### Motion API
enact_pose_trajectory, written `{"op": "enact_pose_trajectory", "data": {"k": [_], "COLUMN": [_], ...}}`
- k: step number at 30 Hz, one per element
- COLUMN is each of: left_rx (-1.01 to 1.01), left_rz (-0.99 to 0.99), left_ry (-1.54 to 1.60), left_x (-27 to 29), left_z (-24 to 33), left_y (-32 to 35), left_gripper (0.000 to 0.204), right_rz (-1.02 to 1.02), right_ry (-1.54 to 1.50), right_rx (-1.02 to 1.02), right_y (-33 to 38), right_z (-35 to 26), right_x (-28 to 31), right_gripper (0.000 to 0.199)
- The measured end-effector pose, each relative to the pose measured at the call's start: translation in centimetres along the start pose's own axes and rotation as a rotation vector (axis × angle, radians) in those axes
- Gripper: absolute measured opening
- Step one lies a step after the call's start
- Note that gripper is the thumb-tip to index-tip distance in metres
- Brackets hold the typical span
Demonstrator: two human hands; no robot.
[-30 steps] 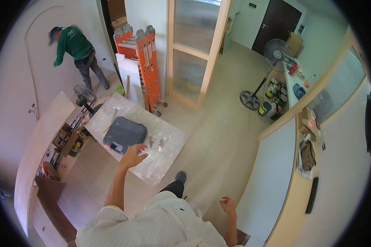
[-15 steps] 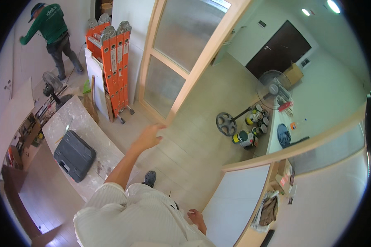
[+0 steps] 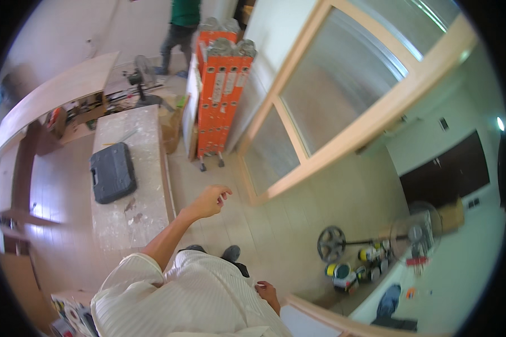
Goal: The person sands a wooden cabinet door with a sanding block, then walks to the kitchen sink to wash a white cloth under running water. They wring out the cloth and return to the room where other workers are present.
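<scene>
My left hand (image 3: 211, 201) is stretched out in front of me over the pale tiled floor, just right of the dusty worktable (image 3: 130, 216). Its fingers are pinched together on a small pale piece (image 3: 225, 196), too small to identify. A dark grey tool case (image 3: 112, 172) lies shut on the table, well left of that hand. My right hand (image 3: 267, 292) hangs low by my hip with the fingers loosely curled; nothing shows in it.
Orange folded ladders (image 3: 222, 84) lean by a wood-framed frosted glass door (image 3: 326, 112). A person in a green shirt (image 3: 181, 22) stands at the far end near a small fan (image 3: 143, 76). A pedestal fan (image 3: 376, 241) and paint cans (image 3: 348, 272) sit at the right.
My left hand has left the tabletop and swung right, out over the floor, with its fingers closed. My view has turned toward the glass door. My right hand stays low.
</scene>
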State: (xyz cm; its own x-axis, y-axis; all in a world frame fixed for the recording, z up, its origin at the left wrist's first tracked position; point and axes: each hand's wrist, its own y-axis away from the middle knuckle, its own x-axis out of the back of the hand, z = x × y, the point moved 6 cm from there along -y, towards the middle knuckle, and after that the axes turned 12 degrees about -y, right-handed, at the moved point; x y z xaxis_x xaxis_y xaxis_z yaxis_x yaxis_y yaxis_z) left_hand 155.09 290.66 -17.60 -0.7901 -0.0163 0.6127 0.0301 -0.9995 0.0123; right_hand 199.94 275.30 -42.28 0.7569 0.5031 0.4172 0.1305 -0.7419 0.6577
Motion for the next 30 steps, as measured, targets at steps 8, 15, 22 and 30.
{"op": "enact_pose_trajectory", "data": {"k": [8,15,22,30], "left_rx": [0.44,0.81,1.016,1.143], "left_rz": [0.412,0.355,0.464,0.753], "left_ry": [-0.184,-0.123,-0.139,-0.164], "left_x": [3.3,-1.8,-0.8,4.8], "left_z": [-2.9,-2.6,-4.8,-15.1], "left_y": [10.0,20.6,34.5,52.4], "left_gripper": [0.037,0.037,0.042,0.03], "right_rz": [-0.111,-0.297,-0.566,-0.618], "right_ry": [0.292,0.147,0.308,0.605], "right_rx": [0.305,0.281,0.35,0.379], "right_y": [-17.7,-23.8,-19.6,-11.6], "right_z": [-7.7,-15.2,-18.5,-15.2], "right_x": [15.8,10.8,-5.2,-16.6], "right_gripper": [0.026,0.02,0.022,0.021]}}
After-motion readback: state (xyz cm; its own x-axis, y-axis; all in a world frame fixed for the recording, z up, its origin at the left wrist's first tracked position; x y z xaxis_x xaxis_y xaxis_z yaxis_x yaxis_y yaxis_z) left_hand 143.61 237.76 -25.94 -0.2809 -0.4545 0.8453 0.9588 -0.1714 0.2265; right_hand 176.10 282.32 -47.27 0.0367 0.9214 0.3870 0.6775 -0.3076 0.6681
